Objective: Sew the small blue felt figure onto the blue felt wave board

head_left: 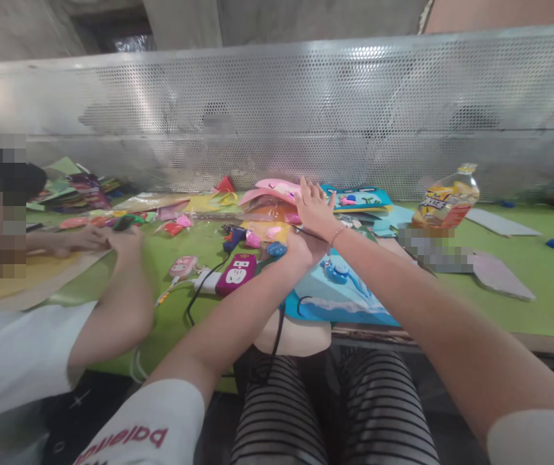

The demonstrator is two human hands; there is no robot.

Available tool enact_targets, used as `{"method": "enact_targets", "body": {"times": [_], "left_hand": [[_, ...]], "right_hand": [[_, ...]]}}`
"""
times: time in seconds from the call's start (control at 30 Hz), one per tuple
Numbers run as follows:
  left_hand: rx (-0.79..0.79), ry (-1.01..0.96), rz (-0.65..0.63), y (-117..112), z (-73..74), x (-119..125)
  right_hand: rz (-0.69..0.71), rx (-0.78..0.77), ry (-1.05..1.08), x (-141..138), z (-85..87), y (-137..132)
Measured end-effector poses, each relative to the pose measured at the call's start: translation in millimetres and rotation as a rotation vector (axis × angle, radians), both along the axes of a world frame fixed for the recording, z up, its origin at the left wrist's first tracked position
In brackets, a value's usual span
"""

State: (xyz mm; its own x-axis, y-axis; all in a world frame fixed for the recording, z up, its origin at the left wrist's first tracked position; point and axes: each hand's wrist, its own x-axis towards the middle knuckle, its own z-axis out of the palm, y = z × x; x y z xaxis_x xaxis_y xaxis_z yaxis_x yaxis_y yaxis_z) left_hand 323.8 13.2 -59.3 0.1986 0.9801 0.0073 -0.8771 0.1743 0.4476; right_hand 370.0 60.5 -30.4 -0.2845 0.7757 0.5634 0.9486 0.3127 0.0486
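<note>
My right hand (pixel 313 205) is stretched forward with its fingers apart, at the edge of a pink sheet (pixel 277 187); whether it touches the sheet I cannot tell. Under my right wrist lies my left hand (pixel 301 250), its fingers hidden. A blue sheet (pixel 313 309) with a raised blue clay-like figure (pixel 336 271) lies below my hands at the table's near edge. Beyond my right hand is a turquoise decorated piece (pixel 361 199) with a small pink and blue shape. Just left of my left hand sit a blue lump (pixel 277 248) and a pink lump (pixel 252 239).
A blue glue gun (pixel 232 239) with a black cord, a maroon boxy device (pixel 237 274) and a pink case (pixel 183 266) lie left. A snack bag (pixel 446 197) stands right. Another person's hands (pixel 112 239) work at far left. A perforated metal panel (pixel 277 116) borders the green table (pixel 500 316).
</note>
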Motion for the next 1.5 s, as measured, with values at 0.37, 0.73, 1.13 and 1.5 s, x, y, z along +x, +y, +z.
{"method": "enact_targets", "body": {"times": [0.37,0.73,1.13,1.5], "left_hand": [[-0.035,-0.091,-0.17,6.5,-2.1,-6.3],[0.066,-0.159,-0.254,6.3,-2.5,-10.2],[0.082,-0.157,-0.243,1.5,0.6,-10.7],[0.171,-0.174,-0.23,-1.5,3.3,-9.3]], "right_hand": [[-0.019,-0.056,-0.097,30.2,-13.5,-29.3],[-0.087,-0.097,0.094,18.1,-21.9,-36.8],[-0.124,-0.152,0.062,17.1,-18.2,-27.0],[-0.154,-0.171,0.061,16.2,-6.0,-16.5]]}}
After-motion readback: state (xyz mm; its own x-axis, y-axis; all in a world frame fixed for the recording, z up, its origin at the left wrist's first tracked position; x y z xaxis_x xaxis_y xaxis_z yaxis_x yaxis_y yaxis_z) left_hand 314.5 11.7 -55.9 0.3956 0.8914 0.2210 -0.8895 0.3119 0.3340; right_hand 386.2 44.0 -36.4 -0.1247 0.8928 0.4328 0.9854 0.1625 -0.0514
